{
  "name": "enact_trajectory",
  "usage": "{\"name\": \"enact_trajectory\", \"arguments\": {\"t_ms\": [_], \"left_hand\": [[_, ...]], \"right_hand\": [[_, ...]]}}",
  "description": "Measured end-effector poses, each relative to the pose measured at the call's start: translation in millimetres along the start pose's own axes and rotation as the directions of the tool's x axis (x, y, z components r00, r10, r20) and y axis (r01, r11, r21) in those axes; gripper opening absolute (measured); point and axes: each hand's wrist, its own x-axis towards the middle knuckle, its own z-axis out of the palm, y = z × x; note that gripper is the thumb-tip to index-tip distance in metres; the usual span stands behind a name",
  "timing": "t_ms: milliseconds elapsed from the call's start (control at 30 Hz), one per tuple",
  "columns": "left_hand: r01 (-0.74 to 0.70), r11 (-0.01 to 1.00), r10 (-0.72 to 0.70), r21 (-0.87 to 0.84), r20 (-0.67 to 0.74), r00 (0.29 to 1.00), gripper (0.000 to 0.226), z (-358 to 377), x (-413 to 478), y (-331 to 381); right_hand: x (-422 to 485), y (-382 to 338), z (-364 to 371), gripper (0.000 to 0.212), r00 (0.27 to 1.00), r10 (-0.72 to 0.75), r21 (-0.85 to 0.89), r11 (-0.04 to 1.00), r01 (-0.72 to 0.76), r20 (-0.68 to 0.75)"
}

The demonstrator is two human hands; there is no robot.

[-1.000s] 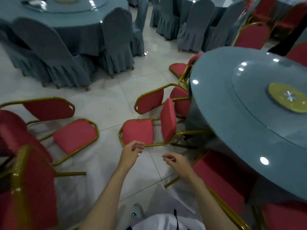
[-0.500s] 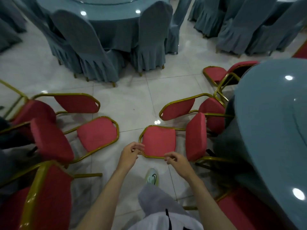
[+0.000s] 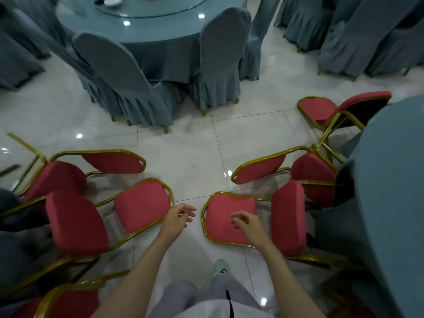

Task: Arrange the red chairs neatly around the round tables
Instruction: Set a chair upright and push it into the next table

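Observation:
Several red chairs with gold frames stand on the tiled floor. The nearest red chair [image 3: 231, 216] faces the round table [image 3: 394, 171] at the right, its backrest toward me. My right hand [image 3: 249, 224] hovers over that backrest, fingers loosely curled, holding nothing. My left hand [image 3: 177, 218] hangs in the gap between this chair and a second red chair [image 3: 142, 204] on the left, fingers apart and empty. Two more red chairs [image 3: 259, 167] [image 3: 321, 109] sit along the table's edge.
Other red chairs [image 3: 73, 221] [image 3: 112, 160] crowd the left side. A covered round table [image 3: 146, 21] with grey-blue covered chairs [image 3: 128, 88] [image 3: 218, 65] stands ahead. White tiled floor [image 3: 195, 148] lies between the groups. My foot [image 3: 220, 268] is below.
The view has swung left, away from the right table. Both hands had touched the near chair's backrest rim half a second ago; now they are lifted off it and spread apart.

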Motion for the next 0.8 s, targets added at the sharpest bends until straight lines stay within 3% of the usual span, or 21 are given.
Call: {"name": "enact_trajectory", "arguments": {"t_ms": [467,800], "left_hand": [[0.15,0.988,-0.154,0.048,0.096,0.983,0.039,5.5,110.1,-25.6],[0.24,0.961,-0.257,0.14,0.12,0.959,0.038,41.5,242.8,-140.6]], "right_hand": [[64.7,23.8,9.9,0.02,0.964,0.266,-0.042,0.963,-0.266,0.008],[187.9,131.0,52.3,0.023,0.926,0.372,-0.214,0.911,-0.352,0.061]]}}
